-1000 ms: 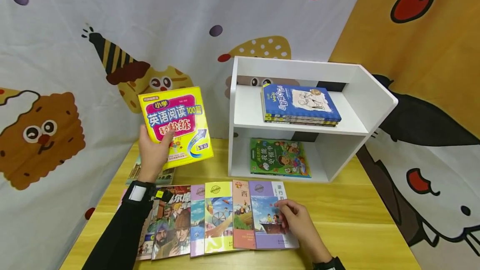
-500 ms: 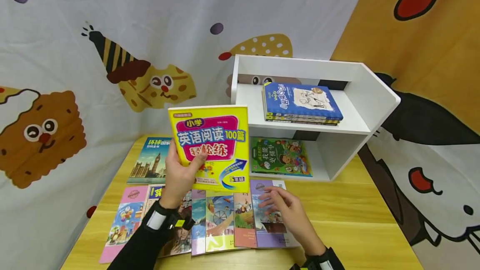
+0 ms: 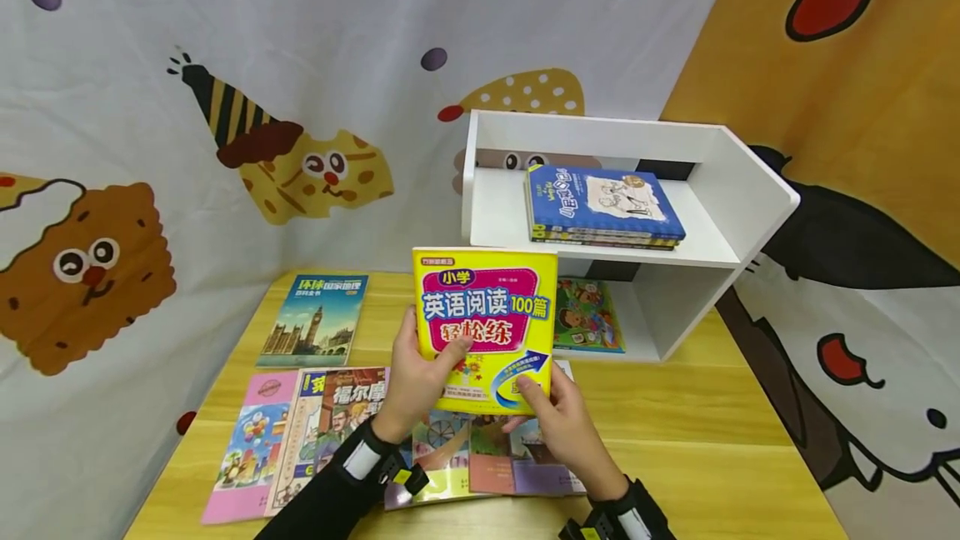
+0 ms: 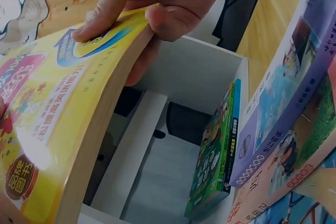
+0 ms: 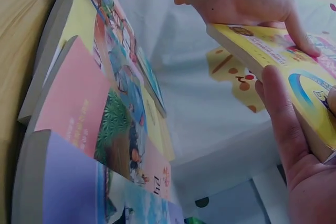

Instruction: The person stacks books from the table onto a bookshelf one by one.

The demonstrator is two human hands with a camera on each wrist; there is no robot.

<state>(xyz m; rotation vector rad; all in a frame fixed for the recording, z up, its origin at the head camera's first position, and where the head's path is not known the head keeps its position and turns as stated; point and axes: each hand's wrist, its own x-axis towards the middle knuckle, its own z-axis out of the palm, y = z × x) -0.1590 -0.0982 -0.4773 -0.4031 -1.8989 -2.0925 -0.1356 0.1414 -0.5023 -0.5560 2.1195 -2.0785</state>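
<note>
A thick yellow book with a pink title panel is held up in front of the shelf, its cover facing up toward the head camera. My left hand grips its lower left side, thumb lying on the cover. At the lower right corner my right hand pinches the same book, its thumb on the cover and fingers partly hidden beneath. In the right wrist view both hands are on the yellow book. Below it, overlapping books lie in a row, including a Sherlock-style comic book and a pink-bordered book.
A white two-tier shelf stands behind at the right. Its upper tier bears a stack of blue books; a green book lies in the lower tier, partly covered. A book with a clock tower lies at the table's back left.
My left hand has carried the yellow book right and down, from the back left to before the shelf. My right hand has left the purple book and now grips the yellow book too.
</note>
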